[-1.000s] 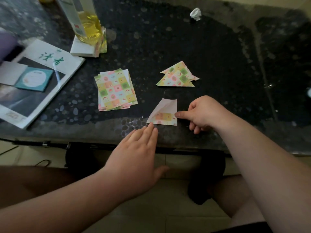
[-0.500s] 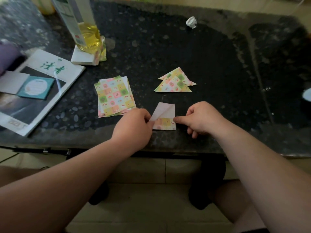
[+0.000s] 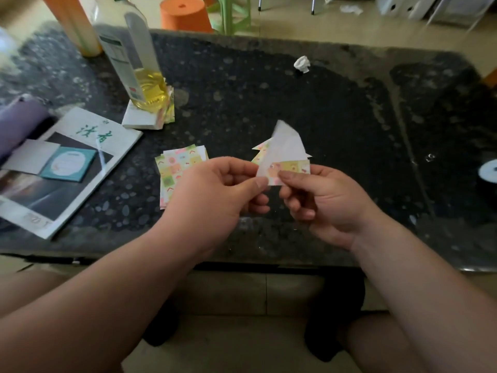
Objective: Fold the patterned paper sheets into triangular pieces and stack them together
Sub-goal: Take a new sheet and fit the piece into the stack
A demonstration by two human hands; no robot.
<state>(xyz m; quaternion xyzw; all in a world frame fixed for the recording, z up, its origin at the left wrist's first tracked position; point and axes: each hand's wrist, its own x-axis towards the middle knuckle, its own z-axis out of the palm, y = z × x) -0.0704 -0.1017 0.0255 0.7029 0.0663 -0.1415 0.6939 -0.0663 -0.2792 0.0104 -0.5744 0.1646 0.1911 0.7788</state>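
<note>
Forearms come in from the near side, both over the front rim of the table [image 3: 269, 103], wrists bent slightly inward twd each other. L hand [image 3: 215, 189]: thumb on top, forefinger under, pinching the lower-left corner of the half-folded sheet [image 3: 285, 152]; other fingers curled loosely below. R hand [image 3: 322, 203]: thumb + forefinger pinch the same sheet's btm edge, further right; remaining fingers curled in twd the palm. So both hands are closed on that one sheet, holding it up off the tabletop. Its white back faces me, top folded to a slanted peak, w/ a patterned strip along the btm.

Just left of the sheet, partly hidden by my L hand, the stack of flat sheets [image 3: 183, 162] lies patterned side up, a bit fanned. Right behind the sheet, the folded triangles [image 3: 262, 152] peek out at its left edge & a tip at its right; the rest is covered.

Far left of the sheet: magazine [image 3: 88, 135] w/ green characters, a teal card [image 3: 68, 164] and a white card [image 3: 29, 156] lying on it.

Behind-left of the sheet: clear bottle [image 3: 134, 63], upright, yellow liquid [image 3: 149, 94] only in its lowest part, rest looks empty. It stands on a white pad [image 3: 139, 119] w/ some patterned paper tucked at the pad's right side.

Well behind the sheet: crumpled paper ball [image 3: 301, 64] on the tabletop. Past the table's far edge, behind-left of the sheet, an orange tub [image 3: 184, 13] on the floor; can't tell what's in it.
</note>
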